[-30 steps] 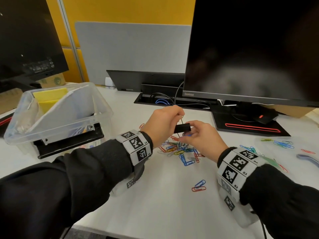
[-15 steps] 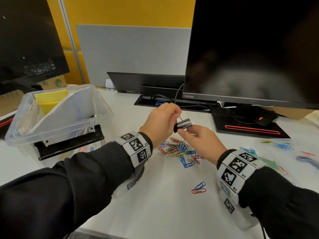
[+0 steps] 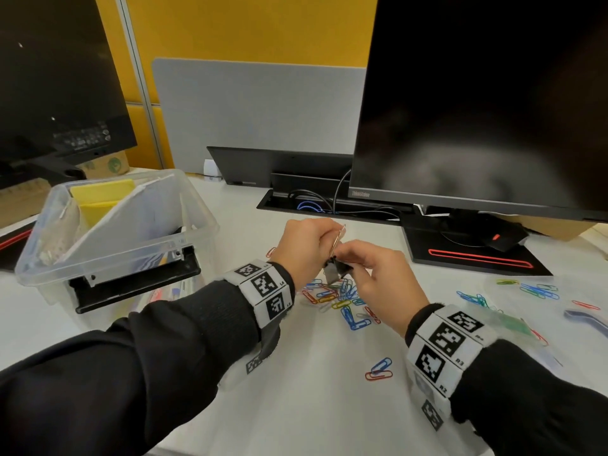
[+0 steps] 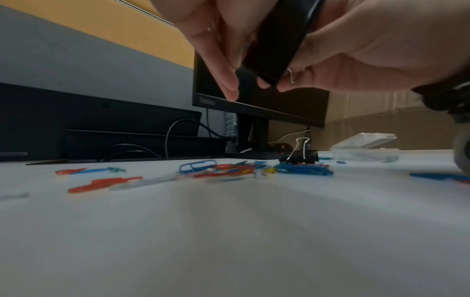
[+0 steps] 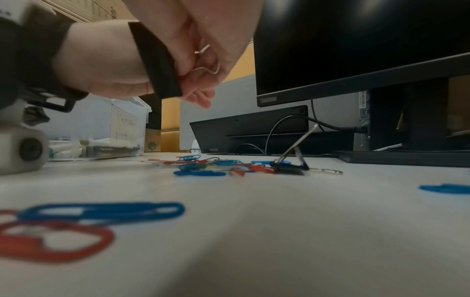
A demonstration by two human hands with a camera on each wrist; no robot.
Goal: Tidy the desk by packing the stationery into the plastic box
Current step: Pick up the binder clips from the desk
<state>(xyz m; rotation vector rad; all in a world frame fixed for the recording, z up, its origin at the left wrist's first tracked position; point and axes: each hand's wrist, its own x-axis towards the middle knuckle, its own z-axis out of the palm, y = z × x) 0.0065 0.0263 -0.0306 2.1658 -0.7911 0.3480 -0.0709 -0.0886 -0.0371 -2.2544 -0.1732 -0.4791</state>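
Both hands hold one black binder clip (image 3: 339, 267) just above a pile of coloured paper clips (image 3: 342, 299) on the white desk. My left hand (image 3: 317, 245) pinches its wire handle (image 3: 339, 239), which sticks upward. My right hand (image 3: 363, 260) pinches the clip's black body (image 4: 279, 40); the same body (image 5: 159, 66) shows from below in the right wrist view. The clear plastic box (image 3: 200, 232) stands to the left and holds yellow pads and papers. A second binder clip (image 5: 289, 166) lies among the paper clips (image 4: 254, 168).
A monitor (image 3: 477, 103) and its stand (image 3: 460, 255) are close behind the hands. More paper clips (image 3: 539, 291) and a clear bag lie at the right. Two loose clips (image 3: 378, 370) lie near the front edge. A small clear case (image 4: 363, 144) sits farther right.
The binder clip was level between the hands; now it is tilted and a little lower, with a wire handle raised in my left fingers. Both hands stay together over the pile.
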